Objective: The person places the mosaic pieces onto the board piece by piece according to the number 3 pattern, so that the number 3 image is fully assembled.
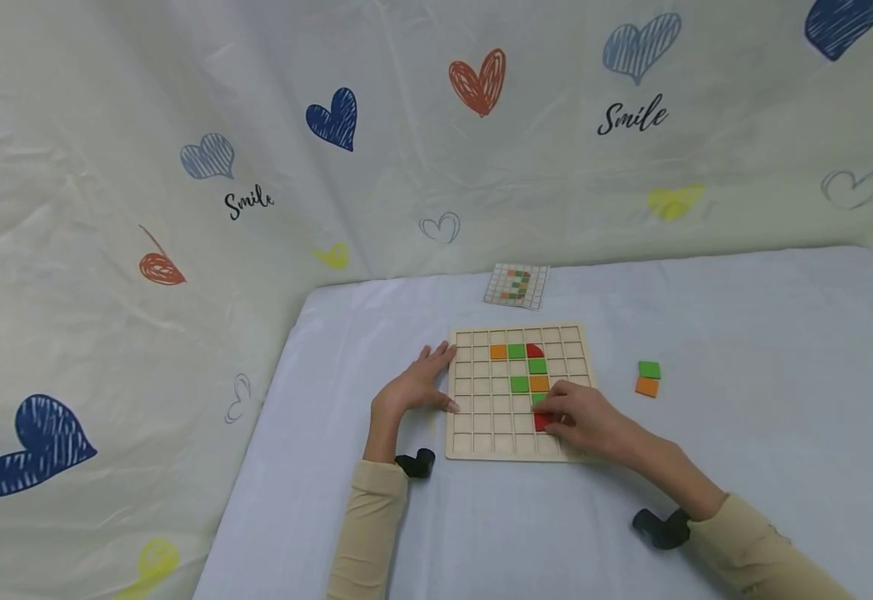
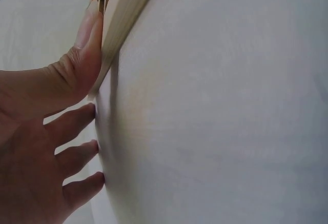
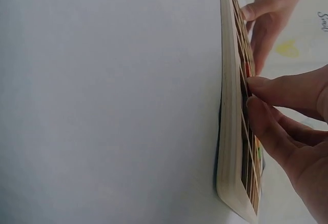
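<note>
A wooden grid board lies on the table with orange, green and red tiles in some cells. My left hand steadies its left edge, fingers spread and straight, the thumb against the board's side and top edge. Over the lower middle of the grid, my right hand pinches at a red square tile with thumb and fingertips. Those fingertips partly cover the red tile and the green tile above it. Higher up sit an orange tile and a red rounded tile.
Behind the board lies a pattern card with a coloured grid figure. A loose green tile and orange tile lie to the right. Black wrist devices sit at both sleeves. A heart-printed curtain hangs behind the table.
</note>
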Demonstrator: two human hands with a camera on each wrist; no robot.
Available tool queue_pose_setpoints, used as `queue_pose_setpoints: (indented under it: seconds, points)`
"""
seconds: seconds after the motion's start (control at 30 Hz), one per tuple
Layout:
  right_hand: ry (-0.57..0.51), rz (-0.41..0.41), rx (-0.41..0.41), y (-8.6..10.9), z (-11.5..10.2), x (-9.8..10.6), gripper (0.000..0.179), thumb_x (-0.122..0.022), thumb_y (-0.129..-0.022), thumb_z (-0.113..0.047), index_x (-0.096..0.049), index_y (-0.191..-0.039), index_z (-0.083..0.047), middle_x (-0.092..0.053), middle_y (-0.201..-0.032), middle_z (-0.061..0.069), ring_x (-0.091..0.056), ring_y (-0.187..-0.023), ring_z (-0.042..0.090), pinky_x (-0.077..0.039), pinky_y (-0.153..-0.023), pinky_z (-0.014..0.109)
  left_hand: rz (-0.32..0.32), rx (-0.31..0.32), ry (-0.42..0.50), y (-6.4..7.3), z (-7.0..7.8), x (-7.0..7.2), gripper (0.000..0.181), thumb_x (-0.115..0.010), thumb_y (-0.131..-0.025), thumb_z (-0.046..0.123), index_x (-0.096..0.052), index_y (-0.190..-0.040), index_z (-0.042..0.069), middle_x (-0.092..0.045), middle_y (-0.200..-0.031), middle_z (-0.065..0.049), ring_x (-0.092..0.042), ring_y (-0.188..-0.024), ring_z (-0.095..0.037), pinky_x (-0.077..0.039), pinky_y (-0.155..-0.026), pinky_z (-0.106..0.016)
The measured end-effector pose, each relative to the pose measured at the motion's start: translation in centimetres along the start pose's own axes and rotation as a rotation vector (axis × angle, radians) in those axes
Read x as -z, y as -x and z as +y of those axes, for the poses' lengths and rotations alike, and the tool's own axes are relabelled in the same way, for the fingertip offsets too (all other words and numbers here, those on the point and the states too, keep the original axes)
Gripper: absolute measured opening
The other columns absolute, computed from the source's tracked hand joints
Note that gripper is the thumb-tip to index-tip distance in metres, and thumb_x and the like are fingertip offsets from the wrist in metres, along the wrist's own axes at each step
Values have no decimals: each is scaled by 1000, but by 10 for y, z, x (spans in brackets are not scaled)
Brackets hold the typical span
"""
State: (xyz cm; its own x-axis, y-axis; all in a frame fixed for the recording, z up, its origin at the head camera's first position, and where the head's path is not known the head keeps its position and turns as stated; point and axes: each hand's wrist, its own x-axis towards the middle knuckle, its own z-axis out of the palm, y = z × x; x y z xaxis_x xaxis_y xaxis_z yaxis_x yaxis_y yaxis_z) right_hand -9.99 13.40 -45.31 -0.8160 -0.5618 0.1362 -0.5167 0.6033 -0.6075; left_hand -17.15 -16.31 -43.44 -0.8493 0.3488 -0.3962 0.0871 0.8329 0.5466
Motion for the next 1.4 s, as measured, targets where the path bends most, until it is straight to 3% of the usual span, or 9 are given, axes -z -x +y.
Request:
queue_pose_setpoints:
  seconds: [0.53,0.8,1.17,1.4]
  points:
    - [-42,66,15,4,5,-1,25,-83,-79,6,-79,-101,-5,-68,-92,1,-61,-78,12,-56,-69,20,-5,-17,1,-2,1,0,107,-89,-80,17,-24,-165,15,-13,-174,-2,-2,-162,-28,-14,-130,-51]
    - [-23,102,17,12,16,11,25,-79,-80,8,-79,-101,-7,-70,-92,-2,-60,-79,10,-55,-67,22,-9,-24,-10,-2,2,-1,106,-88,-81,19,-24,-165,14,-13,-174,-4,-3,-161,-30,-14,-129,-53]
    - [74,167,-95,27,35,32,22,-77,-82,8,-78,-101,-4,-70,-92,0,-60,-77,13,-53,-64,22,-9,-22,0,2,3,0,106,-88,-81,19,-24,-165,15,-13,-174,-3,-2,-161,-30,-14,-129,-53]
    - [158,275,-233,38,48,45,20,-72,-84,9,-76,-103,2,-72,-92,12,-64,-78,22,-55,-66,33,1,-14,-10,4,4,0,106,-89,-80,18,-26,-165,13,-15,-173,-5,-4,-161,-32,-15,-129,-55]
